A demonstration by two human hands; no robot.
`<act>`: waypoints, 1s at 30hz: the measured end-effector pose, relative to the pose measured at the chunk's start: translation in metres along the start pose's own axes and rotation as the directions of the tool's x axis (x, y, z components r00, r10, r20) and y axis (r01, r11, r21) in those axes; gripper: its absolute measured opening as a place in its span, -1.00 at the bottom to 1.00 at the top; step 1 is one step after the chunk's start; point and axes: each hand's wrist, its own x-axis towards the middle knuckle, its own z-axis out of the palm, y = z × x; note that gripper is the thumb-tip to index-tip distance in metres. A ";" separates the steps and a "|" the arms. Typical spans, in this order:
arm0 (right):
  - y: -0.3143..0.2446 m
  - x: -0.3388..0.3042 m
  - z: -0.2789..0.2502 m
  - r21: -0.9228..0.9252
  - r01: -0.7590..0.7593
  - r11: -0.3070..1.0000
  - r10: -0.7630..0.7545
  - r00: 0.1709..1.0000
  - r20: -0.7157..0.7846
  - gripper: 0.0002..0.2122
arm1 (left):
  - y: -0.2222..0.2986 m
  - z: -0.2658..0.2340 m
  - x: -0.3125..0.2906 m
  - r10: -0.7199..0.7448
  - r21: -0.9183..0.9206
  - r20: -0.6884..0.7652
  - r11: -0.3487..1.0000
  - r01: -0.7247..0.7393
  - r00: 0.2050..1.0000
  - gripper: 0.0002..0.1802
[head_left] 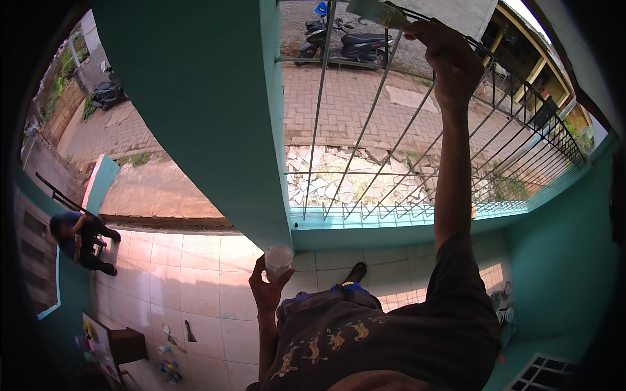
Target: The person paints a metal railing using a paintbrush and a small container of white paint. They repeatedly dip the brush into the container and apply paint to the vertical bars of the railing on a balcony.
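In my left hand [266, 290], low in front of my body, is a small clear cup [279, 262] with something white in it; the fingers wrap around its side. My right arm reaches high up to the top of the metal window grille [385, 98]. There my right hand [450, 62] is closed on a putty knife [377, 12], its flat, wide blade pointing left. The blade lies close to the upper bars; whether it touches them I cannot tell. A green pillar [208, 104] stands just left of the grille, behind the cup.
Another person [81, 238] sits at the far left by the wall. A small table [127, 345] and a scraper [190, 331] are on the tiled floor [195, 280] at lower left. Several containers [503, 315] stand at lower right. Outside the grille is a parked motorbike [352, 49].
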 end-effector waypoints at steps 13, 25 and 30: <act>-0.016 -0.010 0.023 -0.216 -0.023 0.976 -0.013 0.986 -0.164 -0.71 | 0.000 0.003 0.002 0.016 -0.013 0.022 1.000 -0.016 1.000 -0.33; -0.022 -0.043 0.049 -0.286 -0.179 0.941 0.146 0.980 -0.134 -0.78 | -0.002 0.000 0.002 0.011 -0.001 0.015 1.000 -0.011 1.000 -0.33; -0.013 -0.044 0.039 -0.357 -0.120 0.926 0.078 0.988 -0.130 -0.77 | 0.000 0.001 0.001 0.029 0.010 0.010 1.000 -0.029 1.000 -0.34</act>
